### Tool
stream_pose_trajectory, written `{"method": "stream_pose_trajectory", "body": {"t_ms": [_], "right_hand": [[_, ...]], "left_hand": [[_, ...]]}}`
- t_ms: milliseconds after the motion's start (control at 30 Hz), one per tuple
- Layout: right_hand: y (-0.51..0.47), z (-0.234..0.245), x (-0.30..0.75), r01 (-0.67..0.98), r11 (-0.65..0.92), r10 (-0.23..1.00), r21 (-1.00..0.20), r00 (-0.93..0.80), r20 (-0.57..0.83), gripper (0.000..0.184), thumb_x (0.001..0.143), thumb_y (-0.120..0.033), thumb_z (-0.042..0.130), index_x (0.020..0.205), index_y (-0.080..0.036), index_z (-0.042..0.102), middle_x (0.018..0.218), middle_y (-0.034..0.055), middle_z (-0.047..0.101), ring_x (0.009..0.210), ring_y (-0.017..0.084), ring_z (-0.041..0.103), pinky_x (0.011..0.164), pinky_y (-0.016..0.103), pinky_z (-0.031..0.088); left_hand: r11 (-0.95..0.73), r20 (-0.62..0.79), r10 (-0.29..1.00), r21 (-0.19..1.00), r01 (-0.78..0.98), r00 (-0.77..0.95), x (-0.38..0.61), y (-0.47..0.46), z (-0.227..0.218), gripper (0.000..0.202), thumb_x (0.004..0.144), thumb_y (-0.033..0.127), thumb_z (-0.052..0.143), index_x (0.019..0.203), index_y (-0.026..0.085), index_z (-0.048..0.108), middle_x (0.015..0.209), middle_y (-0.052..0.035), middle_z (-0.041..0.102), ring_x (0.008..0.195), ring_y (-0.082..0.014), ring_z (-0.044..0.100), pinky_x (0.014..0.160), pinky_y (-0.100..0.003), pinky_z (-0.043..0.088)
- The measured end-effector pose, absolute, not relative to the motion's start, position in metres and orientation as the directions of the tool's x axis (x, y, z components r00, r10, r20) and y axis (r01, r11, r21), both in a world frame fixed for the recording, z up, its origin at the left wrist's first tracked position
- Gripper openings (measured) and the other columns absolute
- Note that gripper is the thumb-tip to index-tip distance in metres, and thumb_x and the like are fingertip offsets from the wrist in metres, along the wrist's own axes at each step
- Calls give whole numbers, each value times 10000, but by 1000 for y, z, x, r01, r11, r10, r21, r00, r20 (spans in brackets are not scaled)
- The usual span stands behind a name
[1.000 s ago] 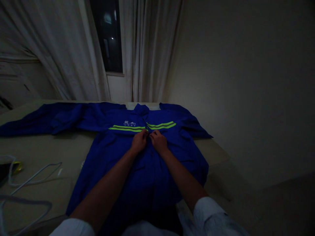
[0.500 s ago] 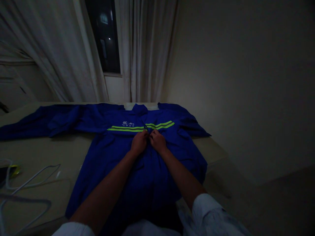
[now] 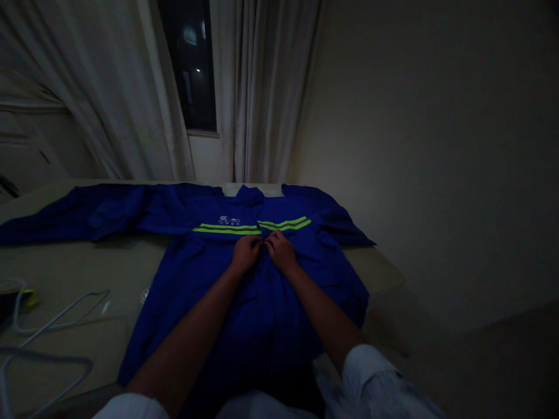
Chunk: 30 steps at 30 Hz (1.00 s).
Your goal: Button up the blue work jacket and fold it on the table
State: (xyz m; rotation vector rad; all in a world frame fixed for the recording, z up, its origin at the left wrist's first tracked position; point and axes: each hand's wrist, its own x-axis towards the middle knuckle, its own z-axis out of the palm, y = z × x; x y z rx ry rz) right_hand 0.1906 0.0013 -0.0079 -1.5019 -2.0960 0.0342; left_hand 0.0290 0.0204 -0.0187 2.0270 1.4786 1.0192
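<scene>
A blue work jacket (image 3: 209, 273) lies spread face up across the table, its collar at the far side and its sleeves out to both sides. Yellow-green reflective stripes (image 3: 227, 229) cross the chest, with a pale printed logo above the left one. My left hand (image 3: 246, 252) pinches the jacket's front edge at the middle, just below the stripes. Right beside it, my right hand (image 3: 280, 251) is closed on the other side of the front opening. The fingertips of both hands nearly meet; whatever small fastening lies between them is too dark to make out.
The table (image 3: 87, 273) carries a looped white cable (image 3: 65, 317) at the left, near a dark and yellow object (image 3: 20, 302). Beyond the table hang pale curtains (image 3: 266, 87) around a dark window (image 3: 192, 64). A bare wall (image 3: 437, 145) rises on the right.
Both hands stay at the jacket's front, with the left fingers shifted slightly lower. The stripes at the opening sit a little differently. The view has moved slightly.
</scene>
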Motion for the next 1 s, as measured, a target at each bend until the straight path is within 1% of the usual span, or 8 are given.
{"method": "stream_pose_trajectory", "body": {"t_ms": [333, 433, 567, 633, 700, 767, 867, 1000], "right_hand": [[6, -13, 194, 824, 324, 884, -464, -90, 458, 23, 914, -200, 708, 904, -203, 728, 1079, 71, 660, 971, 212, 660, 886, 325, 535], [10, -11, 195, 769, 377, 858, -516, -80, 507, 40, 929, -198, 681, 916, -209, 718, 1058, 67, 649, 983, 207, 651, 912, 330, 532], [3, 0, 199, 701, 389, 813, -597, 43, 580, 51, 930, -191, 663, 909, -201, 708, 1030, 68, 624, 1001, 205, 637, 936, 334, 530], [-13, 6, 203, 709, 406, 843, -576, -47, 536, 55, 896, -245, 733, 874, -205, 703, 1010, 56, 621, 965, 201, 636, 901, 329, 535], [-39, 10, 206, 743, 450, 871, -496, -240, 429, 185, 813, -327, 842, 850, -215, 699, 994, 43, 628, 944, 209, 637, 859, 329, 534], [-67, 9, 210, 791, 447, 885, -417, -324, 333, 229, 774, -332, 876, 878, -224, 703, 1007, 42, 643, 924, 213, 642, 821, 327, 529], [-96, 3, 213, 833, 380, 909, -401, -257, 328, 80, 870, -206, 749, 924, -231, 695, 998, 44, 670, 889, 197, 659, 803, 314, 522], [-102, -6, 213, 757, 390, 895, -525, -177, 410, 92, 918, -139, 637, 913, -224, 670, 978, 42, 693, 940, 196, 678, 859, 315, 524]], "left_hand": [[-424, 359, 905, 711, 561, 228, 31, 19, -22, 268, 1006, 278, 530, 1077, 191, 774, 1067, -89, 803, 978, -239, 739, 878, -323, 535], [-432, 365, 901, 708, 558, 235, 30, 22, -24, 297, 994, 201, 491, 1138, 165, 748, 1126, -121, 779, 1042, -247, 718, 936, -345, 530], [-468, 375, 884, 679, 566, 280, 27, 24, -26, 271, 879, 97, 581, 1066, 170, 764, 1057, -118, 739, 1016, -256, 682, 949, -362, 524], [-484, 377, 875, 658, 577, 304, 25, 25, -27, 265, 910, 120, 562, 1060, 177, 773, 1006, -112, 696, 950, -241, 666, 895, -353, 532], [-486, 385, 873, 641, 594, 299, 25, 25, -26, 309, 954, 135, 502, 1095, 182, 772, 1015, -108, 649, 922, -222, 650, 869, -342, 534], [-470, 375, 881, 617, 631, 289, 26, 23, -24, 327, 956, 119, 475, 1083, 182, 770, 1031, -105, 618, 928, -214, 641, 882, -338, 530], [-437, 336, 895, 522, 732, 295, 28, 15, -13, 287, 938, 104, 481, 1016, 178, 747, 1029, -110, 612, 952, -231, 633, 893, -348, 514], [-440, 398, 873, 385, 812, 284, 26, -7, 10, 192, 891, 124, 564, 1038, 168, 680, 1107, -150, 639, 1055, -287, 610, 905, -384, 479]]}}
